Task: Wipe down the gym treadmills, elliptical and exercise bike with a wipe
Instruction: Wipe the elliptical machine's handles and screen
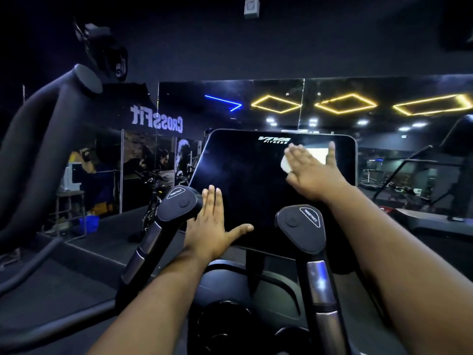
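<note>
A large black console screen [245, 180] marked "VIVA FITNESS" fills the middle of the head view. My right hand [311, 171] lies flat on its upper right part, fingers spread, pressing a white wipe [285, 163] against the glass; only the wipe's left edge shows under my palm. My left hand [213, 226] rests flat on the screen's lower left corner with fingers apart and holds nothing. Two short handles with "RESISTANCE" pads stand in front of the screen, the left handle [179, 203] beside my left hand and the right handle [303, 226] below my right forearm.
A thick curved black moving arm [38, 149] of the machine rises at the left. A mirror wall [332, 106] behind reflects yellow ceiling lights and a "CrossFit" banner. Another machine's frame [422, 219] stands at the right. A cup holder recess [225, 326] sits below the console.
</note>
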Demonstrator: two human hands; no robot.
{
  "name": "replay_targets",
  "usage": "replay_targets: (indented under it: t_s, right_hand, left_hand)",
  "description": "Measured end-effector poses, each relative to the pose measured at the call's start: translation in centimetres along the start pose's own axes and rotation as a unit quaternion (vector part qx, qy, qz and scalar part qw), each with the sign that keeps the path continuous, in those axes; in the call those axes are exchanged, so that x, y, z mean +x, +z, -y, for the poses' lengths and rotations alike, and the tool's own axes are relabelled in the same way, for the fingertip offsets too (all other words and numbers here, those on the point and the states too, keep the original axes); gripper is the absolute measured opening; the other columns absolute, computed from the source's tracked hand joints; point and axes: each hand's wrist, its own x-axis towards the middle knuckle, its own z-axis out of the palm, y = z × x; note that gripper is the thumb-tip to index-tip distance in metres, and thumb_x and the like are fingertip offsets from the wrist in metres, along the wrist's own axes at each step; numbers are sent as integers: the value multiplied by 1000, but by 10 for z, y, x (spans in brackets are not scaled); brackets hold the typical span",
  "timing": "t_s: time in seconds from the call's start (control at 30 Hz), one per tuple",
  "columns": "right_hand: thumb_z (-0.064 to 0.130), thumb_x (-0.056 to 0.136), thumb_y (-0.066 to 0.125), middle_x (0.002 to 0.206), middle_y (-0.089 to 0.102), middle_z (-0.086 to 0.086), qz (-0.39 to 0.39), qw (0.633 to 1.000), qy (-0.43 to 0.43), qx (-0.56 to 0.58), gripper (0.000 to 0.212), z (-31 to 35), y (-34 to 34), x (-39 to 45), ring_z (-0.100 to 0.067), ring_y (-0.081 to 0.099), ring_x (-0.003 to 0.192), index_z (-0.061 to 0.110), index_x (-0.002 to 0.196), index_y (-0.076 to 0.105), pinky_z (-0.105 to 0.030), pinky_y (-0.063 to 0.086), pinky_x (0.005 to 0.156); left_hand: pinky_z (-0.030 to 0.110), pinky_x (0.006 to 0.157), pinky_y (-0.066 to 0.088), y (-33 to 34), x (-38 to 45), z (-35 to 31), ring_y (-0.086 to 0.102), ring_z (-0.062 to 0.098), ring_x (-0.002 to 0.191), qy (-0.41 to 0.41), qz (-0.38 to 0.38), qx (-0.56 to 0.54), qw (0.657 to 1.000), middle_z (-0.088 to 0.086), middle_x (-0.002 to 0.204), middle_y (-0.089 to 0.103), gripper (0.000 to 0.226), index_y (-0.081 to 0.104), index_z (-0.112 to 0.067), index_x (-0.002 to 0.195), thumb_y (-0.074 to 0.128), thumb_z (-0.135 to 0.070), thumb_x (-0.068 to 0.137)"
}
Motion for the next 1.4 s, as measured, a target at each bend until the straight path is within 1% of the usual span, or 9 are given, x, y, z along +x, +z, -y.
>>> replay_targets:
  t_s: [0.1, 0.33, 0.53, 0.7, 0.83, 1.0, 1.13, 1.27, 1.4]
  right_hand:
    - [55, 92, 16, 171, -5, 3, -12, 999, 28, 26, 80, 23, 10, -5, -14, -3, 156, 20, 163, 2, -72, -22, 110]
    - [49, 89, 33, 145, 58, -1, -36, 959, -280, -34, 65, 102, 68, -64, -19, 57, 132, 19, 139, 62, -62, -3, 113]
    - [49, 103, 26, 171, -3, 4, -9, 990, -138, -36, 71, 82, 28, -9, -11, -4, 156, 22, 163, 0, -73, -14, 112]
    - [52, 98, 16, 171, -6, -1, 15, 976, -216, -1, 75, 147, 24, -4, -15, -7, 156, 17, 162, 1, -69, -20, 113]
    - [57, 93, 3, 170, 4, 3, 10, 934, -348, -80, 78, 157, 27, 5, -12, 3, 156, 22, 162, 9, -67, -28, 106]
    - [54, 102, 20, 171, -5, 2, -7, 988, -143, -52, 73, 121, 1, 81, -11, -2, 156, 19, 163, -1, -72, -18, 112]
    - [53, 104, 22, 171, -3, 1, 11, 977, -209, -37, 71, 158, 7, 70, -14, -2, 157, 19, 163, 2, -70, -21, 112]
    - [51, 105, 24, 171, 2, 3, -7, 958, -284, -28, 67, 175, 27, 25, -11, 1, 156, 21, 163, 6, -65, -26, 109]
    - [49, 105, 18, 170, 3, 6, -10, 967, -254, -31, 64, 150, 36, -24, -8, 2, 156, 24, 163, 7, -68, -20, 114]
  left_hand:
    - [49, 124, -2, 9, -10, -2, -29, 10, 151, 16, 4, -6, 1000, -4, 165, -31, 138, -21, -16, 159, -20, -102, 51]
    - [46, 121, -17, 22, -49, 23, -25, 15, 153, 44, -5, 52, 998, -2, 163, -29, 130, -28, -16, 153, -7, -103, 59]
    - [15, 110, -16, 5, -58, 38, 0, 18, 158, -18, -35, -55, 998, 5, 171, -2, 119, -1, -10, 163, 37, -89, 82]
    - [-1, 94, -28, 4, -48, 42, 8, 21, 157, 9, -23, -105, 994, 9, 170, 7, 112, 3, -7, 161, 59, -70, 88]
    - [9, 114, -16, 7, -50, 48, 44, 36, 143, 31, -62, -79, 994, 22, 155, 42, 119, 32, 5, 153, 50, -82, 74]
    - [25, 108, 26, 12, -48, 49, 69, 26, 116, 4, 28, 14, 1000, 15, 130, 68, 115, 64, 3, 131, 58, -90, 64]
    - [26, 116, 21, 17, -50, 56, 65, 28, 122, 17, 45, 24, 999, 17, 135, 65, 112, 59, 3, 136, 35, -86, 72]
    - [16, 119, -12, 9, -52, 51, 54, 32, 135, 29, -23, 19, 999, 23, 149, 51, 114, 43, 9, 146, 43, -82, 77]
    - [9, 94, -36, 9, -49, 46, -4, 18, 158, 12, -6, 18, 1000, 7, 171, -6, 117, -6, -8, 161, 49, -78, 87]
